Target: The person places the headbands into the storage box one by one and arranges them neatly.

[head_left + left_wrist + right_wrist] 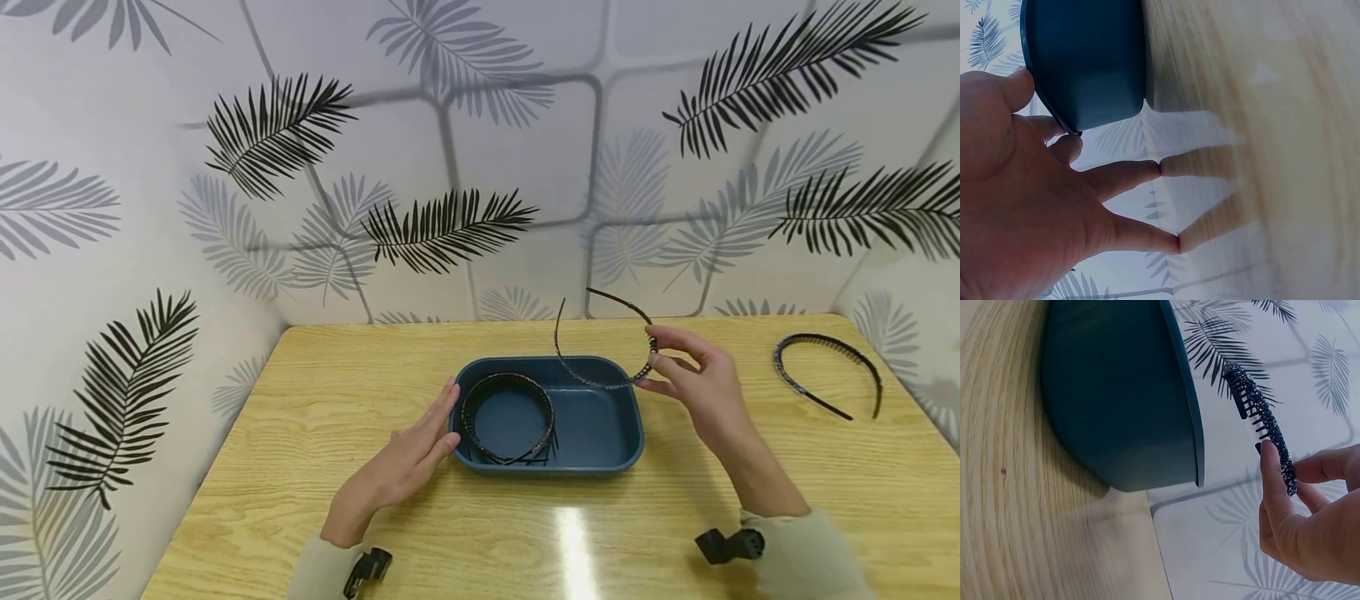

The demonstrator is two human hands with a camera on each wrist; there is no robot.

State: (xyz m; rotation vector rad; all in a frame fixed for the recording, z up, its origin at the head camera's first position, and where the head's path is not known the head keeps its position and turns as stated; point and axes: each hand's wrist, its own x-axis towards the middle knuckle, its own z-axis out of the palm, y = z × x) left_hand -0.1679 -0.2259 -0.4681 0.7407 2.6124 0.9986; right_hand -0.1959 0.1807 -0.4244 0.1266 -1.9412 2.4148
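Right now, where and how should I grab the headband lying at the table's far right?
I'd pinch the lying headband on the left of its bend, coming from above and left: the bend faces back-left and the open tips point near-right. The bend looks likely to give a steadier hold than the slim tips. The right hand already pinches another headband.

Pale walls (517,150), black and grey leaves (277,135) scattered across them, grey lines (450,150) running between! Below, the yellow wood-grain counter (337,375), and there's a white glare (574,550) on it, probably reflected light.
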